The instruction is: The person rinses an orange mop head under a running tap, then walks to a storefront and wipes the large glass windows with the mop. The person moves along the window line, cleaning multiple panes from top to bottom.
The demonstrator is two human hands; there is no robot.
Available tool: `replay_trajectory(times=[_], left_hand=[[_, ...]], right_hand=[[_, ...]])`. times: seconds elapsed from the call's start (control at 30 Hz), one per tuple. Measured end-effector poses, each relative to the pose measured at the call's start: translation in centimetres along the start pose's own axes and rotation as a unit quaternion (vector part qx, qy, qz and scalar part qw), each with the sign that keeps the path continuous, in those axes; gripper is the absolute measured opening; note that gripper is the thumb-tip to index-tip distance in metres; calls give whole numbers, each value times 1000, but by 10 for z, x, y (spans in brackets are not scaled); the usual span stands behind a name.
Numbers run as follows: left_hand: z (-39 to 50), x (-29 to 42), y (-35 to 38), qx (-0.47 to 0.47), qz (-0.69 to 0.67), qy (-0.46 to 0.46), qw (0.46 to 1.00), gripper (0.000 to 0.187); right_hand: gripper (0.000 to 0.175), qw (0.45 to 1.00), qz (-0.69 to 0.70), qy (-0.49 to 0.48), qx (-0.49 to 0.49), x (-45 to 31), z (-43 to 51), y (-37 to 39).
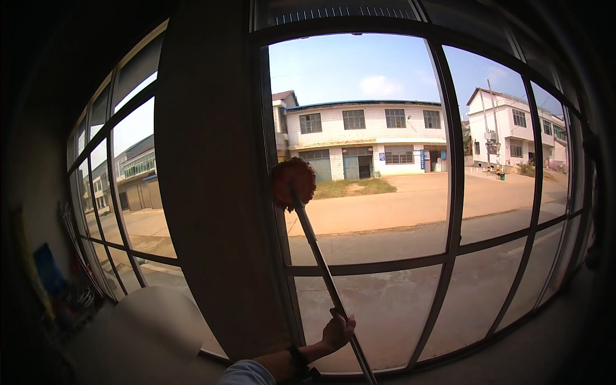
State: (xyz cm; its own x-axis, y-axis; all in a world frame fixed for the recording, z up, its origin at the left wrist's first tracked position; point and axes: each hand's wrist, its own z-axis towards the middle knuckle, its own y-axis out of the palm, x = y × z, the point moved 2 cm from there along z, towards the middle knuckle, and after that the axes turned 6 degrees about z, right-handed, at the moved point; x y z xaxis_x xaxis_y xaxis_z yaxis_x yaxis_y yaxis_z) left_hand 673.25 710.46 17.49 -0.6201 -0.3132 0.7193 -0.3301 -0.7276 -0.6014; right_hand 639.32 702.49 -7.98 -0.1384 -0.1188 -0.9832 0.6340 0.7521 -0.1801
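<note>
My left hand (338, 330) is wrapped around the pole (321, 257) of a round-headed mop. A dark band circles its wrist, below a light blue sleeve. The pole slants up and to the left, and its lower end runs out at the bottom of the view. At its top, the reddish, shaggy mop head (299, 180) overlaps the left edge of a large window pane (365, 211), beside the dark frame. Whether the head presses on the glass cannot be told. My right hand is out of view.
A wide dark pillar (211, 192) stands left of the pane, with more framed windows (134, 192) beyond it. A crossbar (370, 268) divides the glazing. At far left are a blue object (49, 269) and dim clutter. A road and white buildings (365, 130) lie outside.
</note>
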Motion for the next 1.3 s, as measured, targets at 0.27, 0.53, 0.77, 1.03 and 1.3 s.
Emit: replay_trajectory(times=[0.27, 0.53, 0.77, 1.03, 1.3], left_hand=[[-74, -74, 64, -20, -26, 21, 999, 39], [110, 83, -103, 52, 96, 128, 986, 58], [253, 238, -258, 130, 69, 174, 974, 67], [160, 156, -101, 91, 108, 136, 981, 48], [0, 44, 16, -209, 53, 50, 975, 67]], right_hand=[[27, 999, -10, 26, 23, 29, -3, 5], [30, 996, -12, -57, 64, -7, -9, 12], [28, 952, 14, -291, 90, -170, 69, 40], [34, 986, -110, -85, 89, -15, 22, 20], [30, 990, -42, 91, 96, 111, -73, 15]])
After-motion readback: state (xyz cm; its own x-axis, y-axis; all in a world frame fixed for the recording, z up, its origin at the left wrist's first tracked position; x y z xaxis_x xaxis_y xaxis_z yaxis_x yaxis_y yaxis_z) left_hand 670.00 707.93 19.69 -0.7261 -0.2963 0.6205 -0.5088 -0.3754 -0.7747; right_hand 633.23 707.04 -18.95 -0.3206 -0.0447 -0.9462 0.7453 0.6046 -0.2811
